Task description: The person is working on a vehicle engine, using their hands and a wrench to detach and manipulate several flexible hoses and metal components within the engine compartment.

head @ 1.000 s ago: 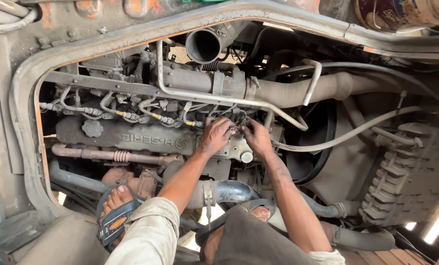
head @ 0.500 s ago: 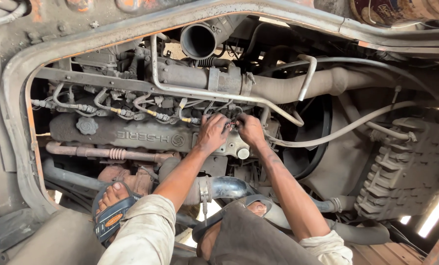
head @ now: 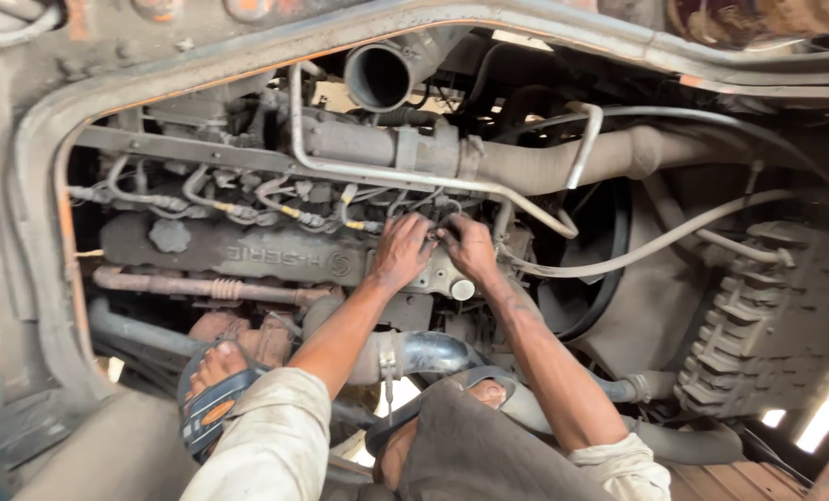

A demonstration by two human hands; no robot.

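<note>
Both hands meet at the front end of a dusty engine's long valve cover (head: 238,252), seen from above through the opening of the body. The left hand (head: 401,250) lies palm down on the cover's end, fingers bent and pressed onto the metal beside a small round cap (head: 463,289). The right hand (head: 470,249) sits just beside it, touching it at the fingertips, with fingers curled down into a cluster of thin fuel pipes (head: 275,199) and wires. It seems to pinch something small there, but the fingers hide it, so I cannot tell what either hand grips, if anything.

Above the hands a thick grey pipe (head: 563,162) runs across the engine, and a wide open duct (head: 380,76) points up at the camera. A pale hose (head: 656,243) curves away to the right toward a ribbed black tyre (head: 767,315). Below the cover, 1 rusty tube (head: 183,285) runs along the engine, and a shiny metal elbow (head: 433,353) sits under the left forearm. The person's foot in a sandal (head: 212,390) rests at lower left.
</note>
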